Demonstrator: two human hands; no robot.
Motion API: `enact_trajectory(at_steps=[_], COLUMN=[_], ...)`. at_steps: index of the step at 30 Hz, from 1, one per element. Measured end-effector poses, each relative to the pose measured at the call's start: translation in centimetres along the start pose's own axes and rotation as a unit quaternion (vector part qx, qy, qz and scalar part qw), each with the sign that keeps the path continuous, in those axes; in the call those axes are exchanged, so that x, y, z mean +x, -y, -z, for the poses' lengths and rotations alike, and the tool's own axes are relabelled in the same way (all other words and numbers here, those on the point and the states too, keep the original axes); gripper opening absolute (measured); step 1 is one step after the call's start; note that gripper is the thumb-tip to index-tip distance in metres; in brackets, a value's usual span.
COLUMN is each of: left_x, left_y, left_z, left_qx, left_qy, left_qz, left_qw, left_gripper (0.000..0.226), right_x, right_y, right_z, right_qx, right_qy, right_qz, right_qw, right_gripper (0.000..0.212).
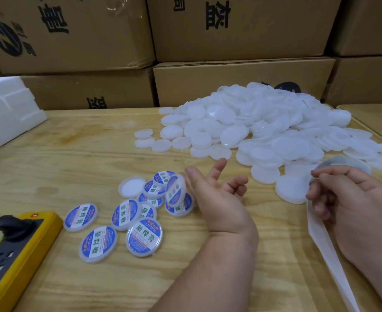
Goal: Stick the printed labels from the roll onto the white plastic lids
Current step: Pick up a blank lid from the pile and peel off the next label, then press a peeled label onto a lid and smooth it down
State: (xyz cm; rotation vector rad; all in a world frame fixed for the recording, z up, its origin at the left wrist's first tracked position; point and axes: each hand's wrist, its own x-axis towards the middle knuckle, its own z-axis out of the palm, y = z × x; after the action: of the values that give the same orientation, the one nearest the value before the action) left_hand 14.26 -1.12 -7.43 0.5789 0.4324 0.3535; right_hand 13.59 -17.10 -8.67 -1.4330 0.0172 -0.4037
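Observation:
A big heap of plain white plastic lids (264, 129) covers the far right of the wooden table (84, 154). Several lids with blue printed labels (144, 237) lie scattered at the centre left, one unlabelled lid (131, 186) among them. A blurred labelled lid (175, 192) is tilted in mid-air just left of my left hand (217, 199), whose fingers are spread and hold nothing. My right hand (352, 199) is closed on the label roll (343, 163), and a white strip of backing paper (327, 251) trails from it toward the near edge.
A yellow power strip (16, 251) with a black plug and a lit red switch lies at the near left. White foam blocks (7, 109) stand at the far left. Stacked cardboard boxes (230, 41) form a wall behind the table.

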Motion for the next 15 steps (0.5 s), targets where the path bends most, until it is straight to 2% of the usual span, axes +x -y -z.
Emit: enact_trajectory(at_steps=[2, 4, 6, 7, 8, 10, 11, 12, 13, 15], left_x=[-0.1, -0.7, -1.4, -1.6, -1.8, -2.0, -2.0, -2.1, -2.1, -2.0], left_y=[0.2, 0.4, 0.9, 1.2, 1.5, 2.0, 2.2, 2.3, 2.3, 2.4], left_z=[-0.1, -0.2, -0.1, 0.1, 0.3, 0.7, 0.9, 1.0, 1.1, 1.2], left_qx=[0.033, 0.126, 0.279, 0.371, 0.476, 0.651, 0.699, 0.726, 0.739, 0.744], left_qy=[0.018, 0.064, 0.132, 0.176, 0.216, 0.275, 0.293, 0.304, 0.308, 0.305], left_qz=[-0.005, -0.047, -0.123, -0.168, -0.212, -0.278, -0.278, -0.265, -0.256, -0.251], left_qw=[0.999, 0.989, 0.943, 0.896, 0.826, 0.651, 0.591, 0.557, 0.542, 0.539], left_gripper=[0.058, 0.034, 0.023, 0.025, 0.028, 0.038, 0.041, 0.042, 0.041, 0.038], right_x=[0.0, 0.1, 0.1, 0.0, -0.1, -0.4, -0.5, -0.5, -0.6, -0.7], right_y=[0.0, 0.0, 0.1, 0.1, 0.1, 0.0, 0.1, 0.1, 0.2, 0.4], right_z=[0.1, 0.2, 0.1, 0.1, 0.0, 0.1, 0.2, 0.2, 0.1, -0.1], right_qx=[0.004, 0.004, 0.001, -0.002, -0.012, -0.078, -0.124, -0.164, -0.193, -0.227], right_qy=[0.002, 0.005, -0.001, -0.008, -0.020, -0.055, -0.075, -0.092, -0.105, -0.110], right_qz=[-0.001, -0.002, 0.000, 0.002, 0.007, 0.031, 0.049, 0.065, 0.074, 0.074], right_qw=[1.000, 1.000, 1.000, 1.000, 1.000, 0.995, 0.988, 0.980, 0.973, 0.965], right_gripper=[0.012, 0.015, 0.018, 0.018, 0.018, 0.022, 0.027, 0.031, 0.035, 0.038])
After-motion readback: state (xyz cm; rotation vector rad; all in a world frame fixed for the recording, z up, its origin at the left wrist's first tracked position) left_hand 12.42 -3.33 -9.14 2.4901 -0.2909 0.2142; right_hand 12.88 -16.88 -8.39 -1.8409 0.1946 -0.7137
